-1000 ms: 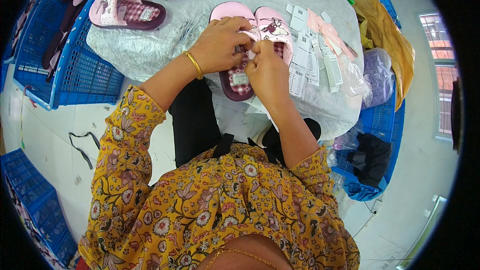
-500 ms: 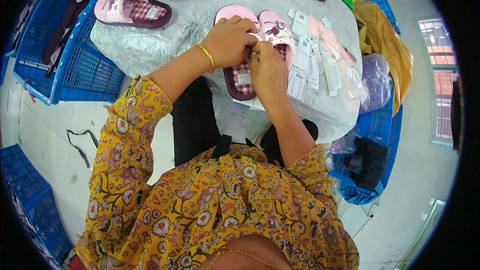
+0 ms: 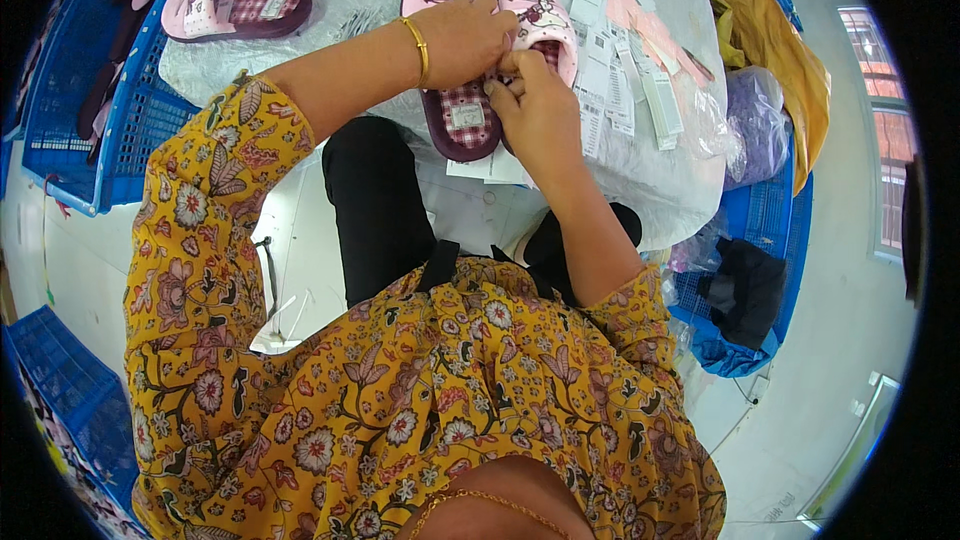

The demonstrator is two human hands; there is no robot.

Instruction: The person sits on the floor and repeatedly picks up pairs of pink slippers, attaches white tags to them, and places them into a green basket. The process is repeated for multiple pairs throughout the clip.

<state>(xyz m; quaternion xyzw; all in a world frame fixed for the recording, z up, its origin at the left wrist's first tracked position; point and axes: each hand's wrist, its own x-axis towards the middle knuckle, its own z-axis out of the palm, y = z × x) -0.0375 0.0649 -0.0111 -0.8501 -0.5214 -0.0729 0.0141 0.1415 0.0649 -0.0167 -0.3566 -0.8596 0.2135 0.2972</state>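
A pair of pink slippers with printed uppers, checked insoles and dark maroon soles lies side by side on the plastic-covered table, toes away from me. My left hand (image 3: 465, 38) reaches across the left slipper (image 3: 463, 140). Its curled fingers grip the edge of an upper where the two slippers meet. Close against it, my right hand (image 3: 540, 110) has thumb and fingertips pinched together over the inner side of the right slipper (image 3: 540, 8). Whatever lies between those fingertips is hidden. A white label (image 3: 467, 117) shows on the left insole.
More pink slippers (image 3: 235, 5) stand at the table's far left. Paper tags and label sheets (image 3: 590, 60) and pink paper strips (image 3: 640, 20) lie right of the pair. Blue crates (image 3: 135, 155) flank the table; a purple plastic-wrapped bundle (image 3: 755, 130) and mustard cloth (image 3: 775, 50) sit at right.
The view has shifted, so the table and slippers sit higher in the picture. My left elbow has swung outward and the left forearm lies flatter; both hands stay together at the slippers' inner edges.
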